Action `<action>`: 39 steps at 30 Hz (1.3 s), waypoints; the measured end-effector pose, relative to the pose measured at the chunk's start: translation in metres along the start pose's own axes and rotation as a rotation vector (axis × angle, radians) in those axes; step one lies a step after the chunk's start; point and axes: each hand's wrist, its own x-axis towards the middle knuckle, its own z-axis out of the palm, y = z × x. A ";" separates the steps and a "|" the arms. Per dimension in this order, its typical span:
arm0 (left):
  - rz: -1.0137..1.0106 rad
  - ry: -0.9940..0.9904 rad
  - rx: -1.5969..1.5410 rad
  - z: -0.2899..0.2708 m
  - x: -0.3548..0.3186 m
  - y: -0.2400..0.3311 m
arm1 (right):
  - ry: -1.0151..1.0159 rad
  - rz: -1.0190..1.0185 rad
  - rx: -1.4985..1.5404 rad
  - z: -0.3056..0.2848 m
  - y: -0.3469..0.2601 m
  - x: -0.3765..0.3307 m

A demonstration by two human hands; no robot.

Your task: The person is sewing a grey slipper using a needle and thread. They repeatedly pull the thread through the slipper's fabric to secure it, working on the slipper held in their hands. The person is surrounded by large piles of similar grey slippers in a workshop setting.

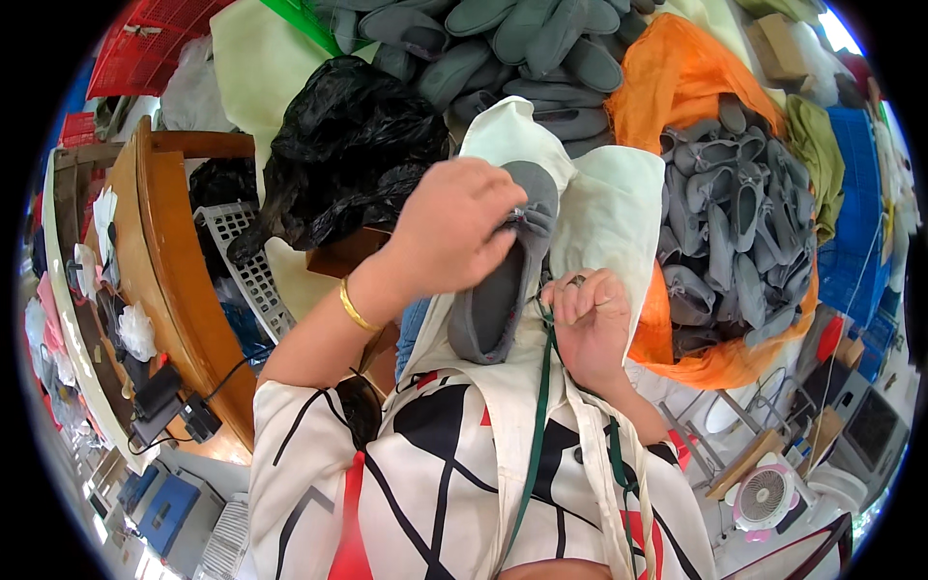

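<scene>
A grey slip-on shoe with a small bow on its front rests on the white apron over my lap, toe pointing away. My left hand reaches across its upper from the left, fingers closed at the bow. Just right of the shoe, my right hand is closed, with a ring on one finger. A dark green cord hangs from my neck area and ends at these right fingers. Whatever sits inside them is hidden.
Many grey shoes fill an orange sack at the right. More grey shoes are heaped ahead. A black plastic bag lies front left, beside a white crate and wooden table. A small fan stands lower right.
</scene>
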 end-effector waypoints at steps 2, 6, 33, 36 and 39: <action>0.047 -0.040 0.157 0.013 -0.004 0.005 | -0.015 -0.018 -0.010 0.003 0.000 0.000; 0.116 -0.016 0.345 0.041 -0.018 -0.011 | -0.039 -0.051 -0.122 0.010 -0.002 -0.002; -0.647 -0.255 0.066 0.014 -0.007 0.018 | -0.464 -0.589 -1.233 -0.018 -0.095 -0.050; -0.503 -0.216 0.304 0.026 0.000 0.019 | -0.502 -0.558 -1.134 -0.017 -0.136 -0.068; -0.513 -0.188 0.202 0.031 -0.006 0.007 | -0.635 -0.411 -0.787 -0.019 -0.152 -0.073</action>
